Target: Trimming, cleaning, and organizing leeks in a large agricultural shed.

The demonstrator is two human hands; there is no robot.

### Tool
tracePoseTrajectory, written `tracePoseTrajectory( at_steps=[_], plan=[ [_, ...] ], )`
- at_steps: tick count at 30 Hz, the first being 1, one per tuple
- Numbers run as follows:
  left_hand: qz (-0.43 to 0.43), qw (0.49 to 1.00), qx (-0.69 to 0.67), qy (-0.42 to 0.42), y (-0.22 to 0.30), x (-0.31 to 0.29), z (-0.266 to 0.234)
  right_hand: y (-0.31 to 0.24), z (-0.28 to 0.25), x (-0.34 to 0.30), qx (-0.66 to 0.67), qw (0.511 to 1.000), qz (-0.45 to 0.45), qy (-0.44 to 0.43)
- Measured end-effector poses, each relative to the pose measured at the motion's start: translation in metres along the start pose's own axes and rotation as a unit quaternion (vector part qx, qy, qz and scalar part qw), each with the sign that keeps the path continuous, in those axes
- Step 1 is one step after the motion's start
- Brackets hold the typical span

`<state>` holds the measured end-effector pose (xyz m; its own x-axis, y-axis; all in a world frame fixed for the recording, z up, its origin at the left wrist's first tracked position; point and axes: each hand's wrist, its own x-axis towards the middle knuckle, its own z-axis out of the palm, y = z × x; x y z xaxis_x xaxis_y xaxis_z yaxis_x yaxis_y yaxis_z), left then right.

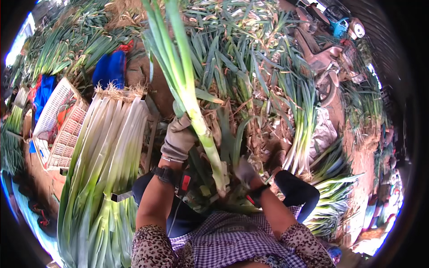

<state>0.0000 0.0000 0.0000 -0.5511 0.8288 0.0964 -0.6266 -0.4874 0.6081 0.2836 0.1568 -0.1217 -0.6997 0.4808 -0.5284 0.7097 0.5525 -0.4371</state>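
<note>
A long leek (197, 117) slants across the middle, its green leaves toward the far side and its pale lower end near my lap. My left hand (178, 137), in a pale work glove, is closed round its stem. Also gloved, my right hand (245, 172) is beside the leek's lower end, with a small gap between them; motion smears its fingers, so their grip is unclear. To the left lies a thick bundle of leeks (111, 147) in a metal-edged rack (121, 196), with the roots on the far side.
White plastic baskets (67, 145) stand at the left, near a blue cloth (110, 69). Heaped leeks (223, 58) spread beyond my hands. More leeks (301, 129) lie at the right by a pale sack (322, 132). A motorcycle (328, 60) is parked at the far right.
</note>
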Motion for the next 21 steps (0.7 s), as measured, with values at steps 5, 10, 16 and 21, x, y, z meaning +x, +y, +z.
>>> tracePoseTrajectory(
  at_steps=[5, 10, 16, 21],
  plan=[
    [-0.011, 0.987, -0.160, 0.017, -0.007, -0.004, -0.006, -0.067, -0.042, -0.046, 0.447, 0.867, -0.218, 0.028],
    [0.017, 0.997, -0.073, -0.014, 0.012, 0.011, 0.044, -0.163, -0.076, -0.043, 0.479, 0.850, -0.221, -0.009],
    [-0.035, 0.997, -0.013, 0.067, 0.001, 0.008, 0.028, -0.179, -0.060, -0.033, 0.378, 0.887, -0.195, 0.181],
    [-0.081, 0.993, -0.051, 0.068, -0.012, 0.015, 0.012, -0.192, -0.070, -0.007, 0.644, 0.755, -0.118, 0.037]
  ],
)
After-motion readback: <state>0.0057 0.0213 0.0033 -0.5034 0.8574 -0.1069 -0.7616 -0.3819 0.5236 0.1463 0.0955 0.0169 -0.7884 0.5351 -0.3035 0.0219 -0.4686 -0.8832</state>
